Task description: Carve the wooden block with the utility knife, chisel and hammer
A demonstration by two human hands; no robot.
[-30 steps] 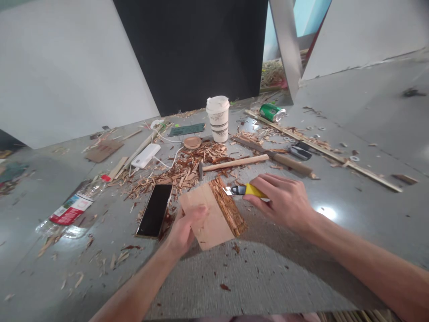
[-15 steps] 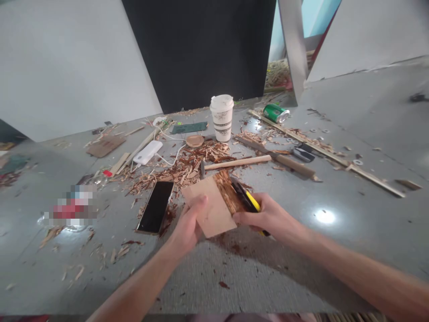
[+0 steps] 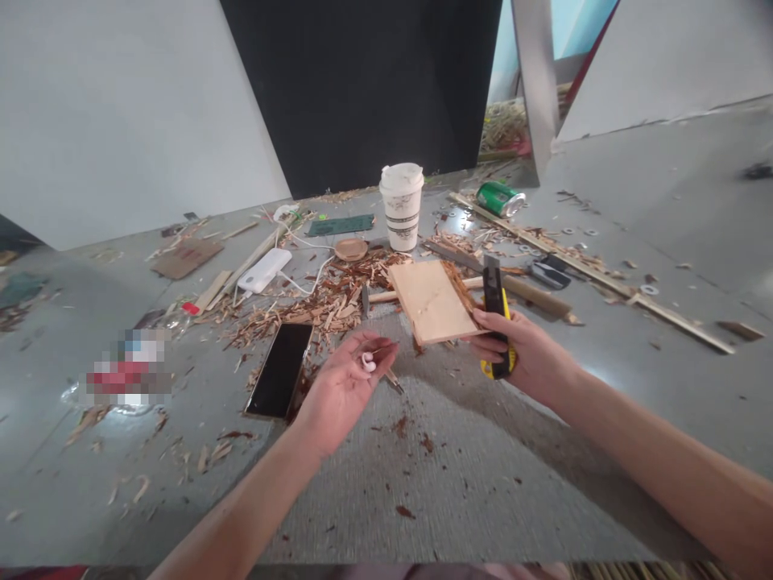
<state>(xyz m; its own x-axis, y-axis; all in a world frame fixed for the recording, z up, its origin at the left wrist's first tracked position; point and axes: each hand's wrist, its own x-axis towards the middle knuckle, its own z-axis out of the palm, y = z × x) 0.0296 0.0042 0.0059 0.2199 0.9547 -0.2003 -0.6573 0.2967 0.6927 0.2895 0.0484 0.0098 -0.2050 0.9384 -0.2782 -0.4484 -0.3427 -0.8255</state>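
Observation:
My right hand (image 3: 522,342) is closed around a black and yellow utility knife (image 3: 496,302), held upright. The same hand pinches the lower right corner of a thin, pale wooden board (image 3: 431,300), whose right edge is rough and brown. Left of the board, my left hand (image 3: 341,379) is turned palm up with its fingers curled, apart from the board. A small white object (image 3: 368,362) rests within its fingers; its kind is unclear. A thin stick with a dark tip (image 3: 394,382) shows just beyond the fingertips; whether the hand holds it I cannot tell.
A black phone (image 3: 279,370) lies left of my hands. Beyond are wood shavings (image 3: 329,302), a hammer (image 3: 365,300), a white power bank (image 3: 264,271) with a cable, a lidded paper cup (image 3: 402,208), a green can (image 3: 500,198) and a long wooden strip (image 3: 580,262).
My left hand has let go of the board and turned palm up. My right hand has lifted the board up and to the right, and the knife now stands upright.

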